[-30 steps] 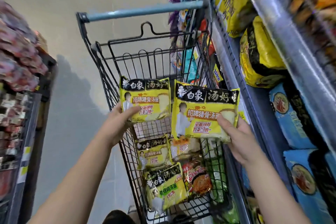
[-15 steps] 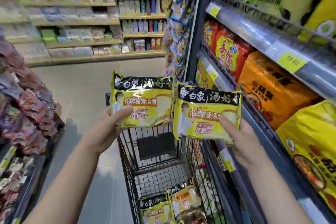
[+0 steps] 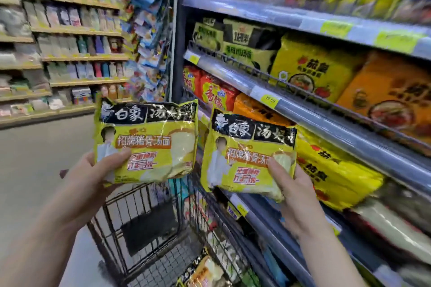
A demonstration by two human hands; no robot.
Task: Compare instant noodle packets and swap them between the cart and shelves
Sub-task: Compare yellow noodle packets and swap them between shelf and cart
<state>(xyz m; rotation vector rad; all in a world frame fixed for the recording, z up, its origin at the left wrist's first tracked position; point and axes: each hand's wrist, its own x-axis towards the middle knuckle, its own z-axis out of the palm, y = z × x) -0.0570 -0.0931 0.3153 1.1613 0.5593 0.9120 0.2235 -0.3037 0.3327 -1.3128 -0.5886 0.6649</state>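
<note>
Currently: compare step; two matching yellow-and-black noodle packets are held up side by side, fronts toward the camera.
Left hand [image 3: 93, 177]: fingers grasp the left packet [image 3: 149, 140] at its lower left corner, thumb across the front; packet is above the cart [image 3: 144, 216].
Right hand [image 3: 293, 191]: fingers grasp the right packet [image 3: 247, 156] at its lower right edge, thumb on the front; packet is just beside the shelf [image 3: 349, 137].
Cart contents: a similar cart packet [image 3: 203, 270] lies in the basket.
Progress: judged mid-task, swap not yet made.
Next move: probably right packet goes to the shelf and left packet into the cart; needs to clear the wire shelf guard without crushing the noodles.
</note>
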